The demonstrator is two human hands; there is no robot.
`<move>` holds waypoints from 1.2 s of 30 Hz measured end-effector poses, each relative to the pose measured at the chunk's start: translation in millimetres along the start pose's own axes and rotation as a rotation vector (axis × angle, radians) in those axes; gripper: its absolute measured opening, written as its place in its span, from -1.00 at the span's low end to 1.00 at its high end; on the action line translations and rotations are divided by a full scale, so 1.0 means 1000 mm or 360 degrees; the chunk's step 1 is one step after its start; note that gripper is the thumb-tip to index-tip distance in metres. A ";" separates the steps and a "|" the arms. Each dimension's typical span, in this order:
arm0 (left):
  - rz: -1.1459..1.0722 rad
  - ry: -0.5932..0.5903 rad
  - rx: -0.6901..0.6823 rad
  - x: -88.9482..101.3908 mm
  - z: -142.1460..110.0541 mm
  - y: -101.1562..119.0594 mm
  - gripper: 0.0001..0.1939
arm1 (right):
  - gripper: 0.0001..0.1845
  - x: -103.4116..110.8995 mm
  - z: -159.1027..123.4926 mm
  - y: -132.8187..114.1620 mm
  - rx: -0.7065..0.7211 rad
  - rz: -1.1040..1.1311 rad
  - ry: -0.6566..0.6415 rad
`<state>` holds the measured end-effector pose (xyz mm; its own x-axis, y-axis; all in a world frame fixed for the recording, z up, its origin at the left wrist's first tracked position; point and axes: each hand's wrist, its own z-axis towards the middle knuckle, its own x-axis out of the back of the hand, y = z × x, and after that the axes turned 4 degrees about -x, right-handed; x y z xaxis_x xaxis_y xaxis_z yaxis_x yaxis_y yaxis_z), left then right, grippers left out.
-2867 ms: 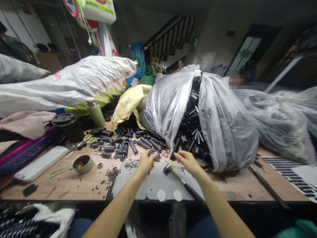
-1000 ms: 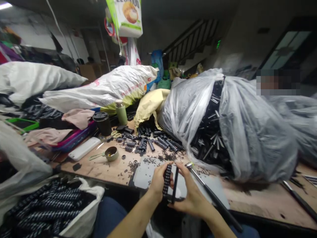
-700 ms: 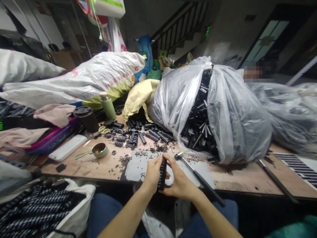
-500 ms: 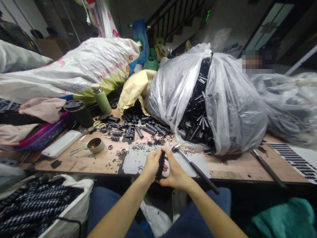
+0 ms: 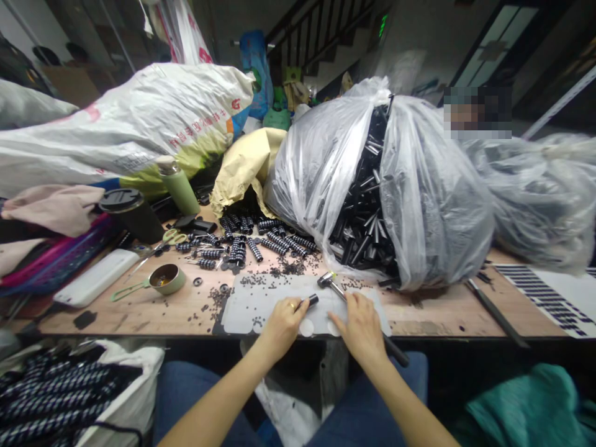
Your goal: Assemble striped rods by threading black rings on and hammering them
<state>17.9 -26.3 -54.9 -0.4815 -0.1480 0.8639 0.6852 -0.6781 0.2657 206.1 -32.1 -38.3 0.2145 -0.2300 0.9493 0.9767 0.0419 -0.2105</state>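
My left hand (image 5: 282, 326) is closed around a short black tube (image 5: 313, 300), whose end sticks out to the right past the fingers. A ring sits on one finger. My right hand (image 5: 362, 326) lies over the handle of a hammer (image 5: 336, 288), its thumb stretched out to the left and apart from the fingers. The hammer's head rests on a grey-white mat (image 5: 261, 304), while its black grip shows below the hand, over the table edge. Two pale round spots on the mat lie between my hands. Small black rings (image 5: 291, 267) are scattered behind the mat.
A large clear bag (image 5: 433, 205) of black tubes stands behind the right side. Striped black pieces (image 5: 237, 248), a green measuring cup (image 5: 168, 279), a dark tumbler (image 5: 133, 214) and a green bottle (image 5: 179, 186) are on the left. A black rod (image 5: 498, 313) overhangs the right edge.
My hands were together around a dark piece; they have moved apart. The left keeps a black tube, and the right has moved over the hammer handle. The view has shifted slightly.
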 end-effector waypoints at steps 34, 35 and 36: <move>0.0120 -0.0161 0.0253 -0.012 0.011 0.018 -0.35 | -0.56 0.056 -0.011 -0.060 0.0150 0.0473 -0.0360; 0.0097 -0.0166 0.0258 -0.011 0.014 0.015 -0.41 | -0.57 0.052 -0.008 -0.063 0.0183 0.0406 -0.0404; 0.0060 -0.0177 0.0269 -0.011 0.016 0.013 -0.46 | -0.59 0.047 -0.005 -0.066 0.0219 0.0331 -0.0459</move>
<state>40.6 -21.5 -53.7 -0.3969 -0.0842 0.9140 0.7881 -0.5417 0.2923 151.5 -50.3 19.5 0.3829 0.0793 0.9204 0.8997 0.1937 -0.3911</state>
